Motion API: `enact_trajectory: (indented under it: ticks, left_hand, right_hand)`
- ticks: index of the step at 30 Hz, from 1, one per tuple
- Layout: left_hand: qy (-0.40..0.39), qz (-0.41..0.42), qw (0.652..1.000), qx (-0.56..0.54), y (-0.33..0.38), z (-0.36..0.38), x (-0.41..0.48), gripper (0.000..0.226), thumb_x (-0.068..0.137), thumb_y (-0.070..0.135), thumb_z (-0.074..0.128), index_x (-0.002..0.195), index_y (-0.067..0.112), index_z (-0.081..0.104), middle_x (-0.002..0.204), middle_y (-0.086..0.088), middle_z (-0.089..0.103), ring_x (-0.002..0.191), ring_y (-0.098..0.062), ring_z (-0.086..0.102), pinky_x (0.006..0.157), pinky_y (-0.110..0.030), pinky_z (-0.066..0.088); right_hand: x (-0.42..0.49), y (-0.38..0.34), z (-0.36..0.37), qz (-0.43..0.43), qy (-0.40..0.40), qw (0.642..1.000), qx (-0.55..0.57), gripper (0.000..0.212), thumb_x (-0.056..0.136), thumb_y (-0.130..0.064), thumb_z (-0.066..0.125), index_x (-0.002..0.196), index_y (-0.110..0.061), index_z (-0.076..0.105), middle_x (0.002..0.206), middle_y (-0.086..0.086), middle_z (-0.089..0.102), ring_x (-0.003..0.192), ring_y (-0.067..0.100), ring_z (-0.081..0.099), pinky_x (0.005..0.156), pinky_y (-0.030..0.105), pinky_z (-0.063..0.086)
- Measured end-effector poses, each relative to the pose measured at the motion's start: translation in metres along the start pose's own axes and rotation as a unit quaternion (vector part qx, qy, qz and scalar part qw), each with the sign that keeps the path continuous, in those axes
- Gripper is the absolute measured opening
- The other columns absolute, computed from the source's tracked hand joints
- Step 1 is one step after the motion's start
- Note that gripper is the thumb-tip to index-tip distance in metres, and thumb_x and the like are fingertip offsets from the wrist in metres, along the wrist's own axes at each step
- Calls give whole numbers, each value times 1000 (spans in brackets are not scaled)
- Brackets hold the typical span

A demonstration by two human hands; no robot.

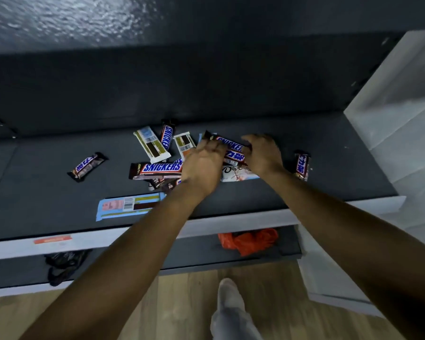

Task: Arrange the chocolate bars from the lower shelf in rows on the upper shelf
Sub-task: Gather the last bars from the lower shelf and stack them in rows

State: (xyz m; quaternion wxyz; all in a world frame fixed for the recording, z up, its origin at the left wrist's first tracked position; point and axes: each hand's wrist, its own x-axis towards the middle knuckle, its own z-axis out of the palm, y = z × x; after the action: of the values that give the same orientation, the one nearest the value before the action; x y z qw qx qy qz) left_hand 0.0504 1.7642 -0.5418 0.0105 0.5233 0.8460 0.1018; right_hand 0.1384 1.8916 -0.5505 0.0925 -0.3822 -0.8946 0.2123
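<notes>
"SNICKERS" in blue capitals along the long brown bar (161, 168) lying mid-shelf (341, 155). Same word, running top to bottom, on the upright-lettered bar (167, 134) by the back edge. "SNICKE", rest covered, on the pinched bar (231, 144) between left hand (201, 165) and right hand (263, 155). Blue Chinese characters, too blurred to read, on the lower bar (234, 156) just beneath it, on the left bar (87, 165) and on the right bar (302, 165). "Dove" in dark script on the white wrapper (233, 171) under the hands. Barcodes, digits illegible, on the tall pale wrapper (152, 144) and short pale wrapper (185, 143) near the back edge and on the blue wrapper (129, 204) by the front edge. Orange sticker (52, 240) on the shelf's white front lip, wording unreadable.
</notes>
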Motion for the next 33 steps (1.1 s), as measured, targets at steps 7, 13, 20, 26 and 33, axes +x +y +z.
enact_trajectory:
  ticks: [7, 13, 20, 26, 33]
  left_hand:
    - [-84, 13, 996, 33, -7, 15, 32, 52, 90, 21, 52, 140, 23, 38, 150, 3, 32, 134, -22, 29, 105, -40, 33]
    - [-65, 7, 997, 27, -4, 9, 19, 44, 88, 25, 55, 132, 26, 49, 137, 2, 47, 125, -23, 40, 99, -39, 40]
    - [1, -13, 1000, 4, -3, -11, -12, 42, 85, 22, 60, 127, 24, 55, 127, 1, 57, 120, -26, 44, 97, -38, 40]
    - [62, -6, 998, -20, 6, -53, -56, 44, 79, 21, 68, 122, 19, 61, 117, -4, 63, 110, -31, 51, 94, -40, 42]
    - [128, 12, 992, 0, 31, -125, -118, 43, 69, 24, 77, 110, 19, 68, 100, -4, 68, 97, -33, 57, 84, -42, 46]
  right_hand:
    - [25, 4, -3, -7, -88, 995, 45, 28, 95, -22, 51, 119, -16, 63, 117, 7, 66, 102, 21, 62, 90, 34, 49]
    - [21, -1, -3, -8, -113, 994, 9, 30, 89, -33, 60, 113, -15, 65, 108, 6, 68, 94, 20, 64, 83, 32, 51]
    - [-5, -3, -20, -11, -22, 999, -42, 21, 87, -30, 61, 99, -13, 65, 97, 5, 68, 84, 20, 61, 67, 25, 42]
    - [-65, -9, -63, -27, 53, 998, -23, 24, 85, -27, 60, 104, -13, 65, 102, 9, 68, 94, 27, 59, 74, 30, 45]
    - [-153, -31, -129, -67, 137, 988, 22, 25, 79, -25, 68, 102, -15, 65, 98, 5, 67, 88, 25, 59, 71, 26, 41]
